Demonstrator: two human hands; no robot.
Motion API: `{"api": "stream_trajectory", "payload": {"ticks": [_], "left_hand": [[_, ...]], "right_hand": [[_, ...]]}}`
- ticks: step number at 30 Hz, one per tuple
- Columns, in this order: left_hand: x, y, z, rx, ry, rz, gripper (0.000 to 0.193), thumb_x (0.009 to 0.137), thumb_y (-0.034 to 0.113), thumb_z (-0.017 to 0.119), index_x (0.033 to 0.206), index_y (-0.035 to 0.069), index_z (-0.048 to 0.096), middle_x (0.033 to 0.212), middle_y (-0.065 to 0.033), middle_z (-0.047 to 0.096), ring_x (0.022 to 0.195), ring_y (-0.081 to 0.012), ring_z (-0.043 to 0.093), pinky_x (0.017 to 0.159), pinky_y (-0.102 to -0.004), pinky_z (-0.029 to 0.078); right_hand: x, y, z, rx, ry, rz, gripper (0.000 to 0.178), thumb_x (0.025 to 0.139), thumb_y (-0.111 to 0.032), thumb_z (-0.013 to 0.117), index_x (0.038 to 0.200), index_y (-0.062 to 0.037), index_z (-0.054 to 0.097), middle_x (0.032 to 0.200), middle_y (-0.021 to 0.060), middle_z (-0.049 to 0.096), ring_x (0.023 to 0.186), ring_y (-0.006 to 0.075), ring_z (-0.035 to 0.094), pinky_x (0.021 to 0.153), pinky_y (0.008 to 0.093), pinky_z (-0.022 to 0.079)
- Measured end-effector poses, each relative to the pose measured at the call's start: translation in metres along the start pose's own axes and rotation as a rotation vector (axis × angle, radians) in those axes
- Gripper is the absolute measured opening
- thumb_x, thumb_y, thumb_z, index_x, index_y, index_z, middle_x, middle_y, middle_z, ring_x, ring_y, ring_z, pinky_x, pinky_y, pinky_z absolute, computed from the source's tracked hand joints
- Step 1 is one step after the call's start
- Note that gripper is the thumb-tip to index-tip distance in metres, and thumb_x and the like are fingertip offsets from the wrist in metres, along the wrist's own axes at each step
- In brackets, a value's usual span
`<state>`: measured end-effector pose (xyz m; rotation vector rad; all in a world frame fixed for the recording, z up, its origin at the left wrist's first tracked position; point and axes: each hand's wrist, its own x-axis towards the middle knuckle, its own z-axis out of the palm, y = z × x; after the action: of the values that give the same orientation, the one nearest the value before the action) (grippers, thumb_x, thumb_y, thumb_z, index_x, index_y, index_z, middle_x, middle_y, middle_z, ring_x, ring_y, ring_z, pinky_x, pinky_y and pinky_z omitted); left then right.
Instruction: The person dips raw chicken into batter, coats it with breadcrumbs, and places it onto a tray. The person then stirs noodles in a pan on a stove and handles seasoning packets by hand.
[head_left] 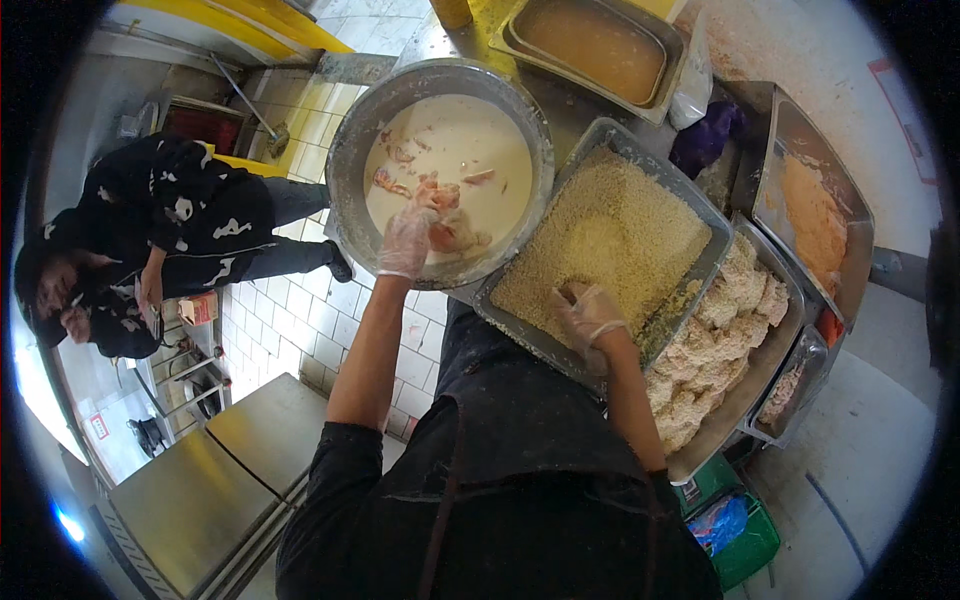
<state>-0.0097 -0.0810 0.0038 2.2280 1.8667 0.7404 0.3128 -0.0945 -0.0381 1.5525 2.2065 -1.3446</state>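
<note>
My left hand (408, 238), in a clear plastic glove, is closed on a piece of raw chicken (455, 232) over the pale batter. The batter fills a big round grey tub (341, 190), and more chicken pieces (480, 178) poke through its surface. In the grey rectangular bin of breadcrumbs (640, 210), my gloved right hand (590, 315) rests at the near side with its fingers curled down at the crumbs. Whatever those fingers hold, if anything, is hidden.
Right of the crumb bin stands a metal tray heaped with breaded chicken (715, 345). Beyond it sits a metal pan of orange powder (812, 215). A pan of brownish liquid (595, 50) stands at the back. On the left, a person (200, 240) stands on the tiled floor near a steel counter (190, 500).
</note>
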Motion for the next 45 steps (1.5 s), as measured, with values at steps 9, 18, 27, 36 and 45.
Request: {"api": "stream_trajectory", "payload": {"ticks": [9, 18, 27, 36, 45], "left_hand": [[0.053, 0.043, -0.041, -0.919, -0.098, -0.548, 0.017, 0.085, 0.017, 0.053, 0.079, 0.004, 0.062, 0.075, -0.012, 0.062, 0.065, -0.0171, 0.06, 0.061, -0.0297, 0.047], [0.096, 0.134, 0.071, -0.234, -0.104, 0.39, 0.022, 0.082, 0.027, 0.061, 0.077, 0.006, 0.062, 0.073, -0.0124, 0.062, 0.066, -0.032, 0.061, 0.06, -0.0413, 0.049], [0.072, 0.101, 0.017, -0.319, -0.196, 0.264, 0.037, 0.08, 0.033, 0.062, 0.102, 0.002, 0.062, 0.095, -0.0183, 0.061, 0.093, -0.034, 0.059, 0.087, -0.0414, 0.045], [0.006, -0.053, 0.04, 0.529, -0.383, 0.059, 0.075, 0.067, 0.046, 0.072, 0.123, 0.001, 0.05, 0.118, -0.0169, 0.052, 0.109, -0.0361, 0.048, 0.094, -0.0464, 0.037], [0.022, -0.027, 0.067, -0.019, -0.883, 0.066, 0.05, 0.082, 0.031, 0.056, 0.122, 0.002, 0.048, 0.107, -0.0225, 0.057, 0.099, -0.0386, 0.056, 0.085, -0.0397, 0.045]], "right_hand": [[-0.047, 0.017, -0.075, 0.043, 0.053, 0.208, 0.054, 0.087, -0.052, 0.048, 0.102, -0.0027, 0.063, 0.1, 0.0227, 0.063, 0.096, 0.037, 0.06, 0.082, 0.0431, 0.046], [-0.05, 0.005, -0.055, 0.014, 0.402, 0.332, 0.063, 0.087, -0.055, 0.046, 0.117, -0.0012, 0.055, 0.107, 0.0233, 0.062, 0.101, 0.0376, 0.058, 0.088, 0.0422, 0.046], [-0.02, 0.006, 0.017, 0.233, -0.082, 0.084, 0.07, 0.084, -0.06, 0.049, 0.129, -0.0058, 0.049, 0.118, 0.0253, 0.056, 0.112, 0.0342, 0.053, 0.094, 0.0376, 0.042], [0.031, 0.002, 0.064, 1.217, 0.037, -0.253, 0.061, 0.09, -0.046, 0.052, 0.132, -0.0029, 0.044, 0.13, 0.015, 0.051, 0.121, 0.0251, 0.047, 0.104, 0.0353, 0.034], [-0.001, 0.003, -0.055, 0.618, 0.629, 0.347, 0.06, 0.093, -0.052, 0.041, 0.114, 0.002, 0.057, 0.095, 0.0227, 0.064, 0.093, 0.0336, 0.062, 0.077, 0.0386, 0.048]]}}
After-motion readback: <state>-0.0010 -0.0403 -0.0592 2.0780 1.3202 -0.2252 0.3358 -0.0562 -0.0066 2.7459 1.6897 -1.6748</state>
